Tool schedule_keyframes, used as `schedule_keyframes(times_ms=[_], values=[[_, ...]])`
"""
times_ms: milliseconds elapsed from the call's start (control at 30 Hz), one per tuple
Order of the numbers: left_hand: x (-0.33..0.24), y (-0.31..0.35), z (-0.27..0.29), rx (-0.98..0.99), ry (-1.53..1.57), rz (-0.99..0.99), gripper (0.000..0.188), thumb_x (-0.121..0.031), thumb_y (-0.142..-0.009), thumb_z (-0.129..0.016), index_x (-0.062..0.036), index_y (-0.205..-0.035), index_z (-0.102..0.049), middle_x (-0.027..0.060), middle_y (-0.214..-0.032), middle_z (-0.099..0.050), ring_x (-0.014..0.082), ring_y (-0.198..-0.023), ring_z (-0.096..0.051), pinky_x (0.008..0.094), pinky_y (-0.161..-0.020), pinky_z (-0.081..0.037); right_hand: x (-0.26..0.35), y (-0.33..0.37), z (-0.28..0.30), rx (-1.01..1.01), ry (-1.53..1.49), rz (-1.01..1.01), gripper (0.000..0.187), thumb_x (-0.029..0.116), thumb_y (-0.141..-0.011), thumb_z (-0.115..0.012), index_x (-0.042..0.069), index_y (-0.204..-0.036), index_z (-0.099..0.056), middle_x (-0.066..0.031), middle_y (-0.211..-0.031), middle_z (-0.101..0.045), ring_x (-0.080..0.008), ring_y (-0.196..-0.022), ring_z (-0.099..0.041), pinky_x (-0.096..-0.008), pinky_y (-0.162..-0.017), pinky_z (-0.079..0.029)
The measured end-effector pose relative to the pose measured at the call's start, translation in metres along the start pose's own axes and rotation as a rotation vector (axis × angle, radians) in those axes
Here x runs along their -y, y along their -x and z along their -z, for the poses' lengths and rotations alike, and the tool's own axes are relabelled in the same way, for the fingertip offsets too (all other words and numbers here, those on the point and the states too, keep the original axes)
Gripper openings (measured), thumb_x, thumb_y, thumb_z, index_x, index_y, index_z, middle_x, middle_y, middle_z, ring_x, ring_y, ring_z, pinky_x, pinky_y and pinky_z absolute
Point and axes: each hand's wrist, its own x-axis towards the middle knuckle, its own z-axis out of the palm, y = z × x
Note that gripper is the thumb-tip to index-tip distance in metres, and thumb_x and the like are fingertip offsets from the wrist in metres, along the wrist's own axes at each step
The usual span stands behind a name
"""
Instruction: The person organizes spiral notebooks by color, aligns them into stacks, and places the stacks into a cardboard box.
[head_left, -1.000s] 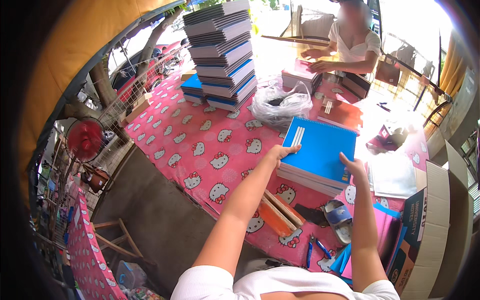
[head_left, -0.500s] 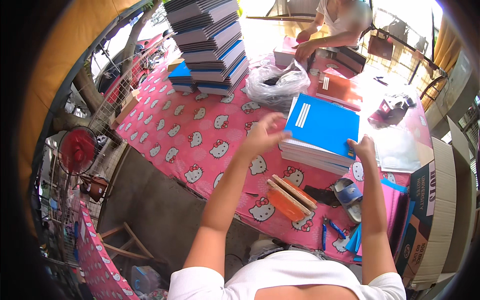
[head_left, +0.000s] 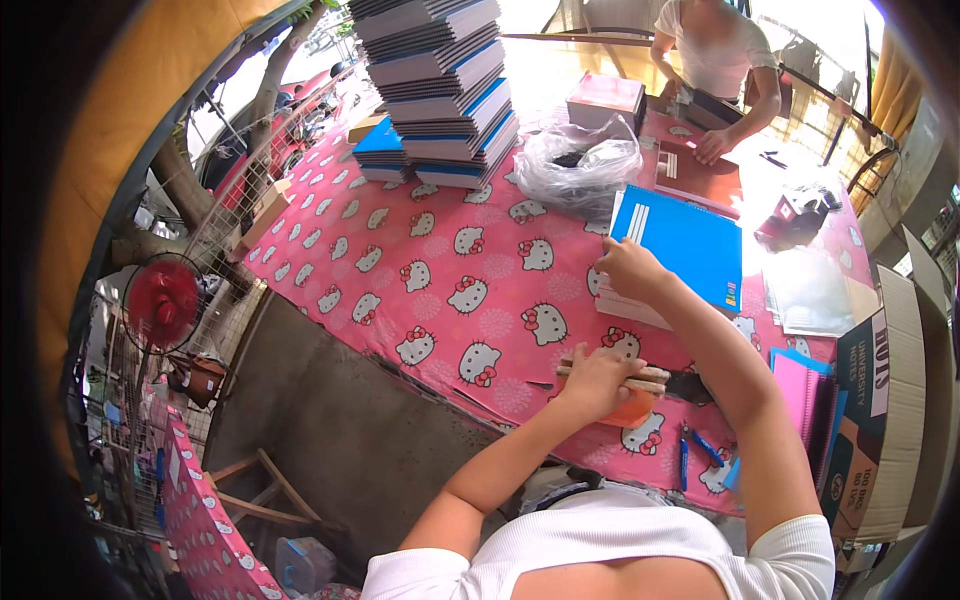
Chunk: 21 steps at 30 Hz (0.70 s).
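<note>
My left hand is closed over a pair of flat wooden blocks with orange faces, which lie near the table's front edge. My right hand reaches across to the left edge of a stack of notebooks topped by a blue notebook. Its fingers curl at that edge, partly hidden. White bars mark the blue cover, and pale pages show below it.
A tall notebook pile stands at the back left beside a clear plastic bag. Across the pink table, a co-worker's hand rests on a reddish-brown notebook. Blue-handled pliers and a cardboard box are at right.
My left hand has gone from the notebook stack down onto the wooden blocks. My right hand has crossed from the stack's right corner to its left edge. The co-worker has shifted right.
</note>
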Motion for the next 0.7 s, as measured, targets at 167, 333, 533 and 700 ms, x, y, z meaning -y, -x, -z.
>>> schedule_keyframes(times_ms=[167, 333, 533, 700], values=[[-0.006, -0.006, -0.017, -0.094, -0.096, -0.022, 0.043, -0.022, -0.075, -0.066, -0.0257, -0.118, -0.060, 0.0008, -0.096, -0.059, 0.0216, -0.097, -0.056, 0.0497, -0.093, -0.032, -0.021, -0.008, 0.014, 0.015, -0.237, 0.158, 0.035, 0.004, -0.064, -0.070, 0.010, -0.098, -0.071, -0.0129, -0.092, -0.064, -0.0298, -0.091, -0.062, -0.0389, -0.080, -0.051], [-0.002, -0.012, -0.029, -0.138, -0.097, -0.201, 0.044, -0.021, -0.071, -0.068, -0.0274, -0.114, -0.059, 0.0007, -0.094, -0.056, 0.0205, -0.095, -0.054, 0.0471, -0.088, -0.034, -0.025, -0.010, 0.014, 0.065, -0.289, 0.156, 0.043, 0.006, -0.059, -0.077, 0.008, -0.102, -0.070, -0.0127, -0.093, -0.064, -0.0301, -0.093, -0.062, -0.0393, -0.081, -0.050], [-0.013, -0.012, -0.016, -0.095, -0.097, -0.143, 0.049, -0.014, -0.070, -0.064, -0.0275, -0.116, -0.060, -0.0005, -0.098, -0.059, 0.0201, -0.096, -0.055, 0.0422, -0.086, -0.033, -0.024, -0.006, 0.017, 0.062, -0.295, 0.153, 0.044, 0.006, -0.060, -0.077, 0.008, -0.103, -0.070, -0.0116, -0.094, -0.065, -0.0296, -0.093, -0.062, -0.0396, -0.081, -0.050], [-0.012, -0.015, -0.015, -0.066, -0.086, -0.131, 0.051, -0.012, -0.069, -0.062, -0.0278, -0.118, -0.060, 0.0001, -0.099, -0.059, 0.0211, -0.098, -0.055, 0.0424, -0.086, -0.034, -0.026, -0.005, 0.017, 0.054, -0.307, 0.148, 0.043, 0.005, -0.061, -0.076, 0.009, -0.104, -0.070, -0.0111, -0.094, -0.065, -0.0297, -0.093, -0.062, -0.0393, -0.081, -0.050]])
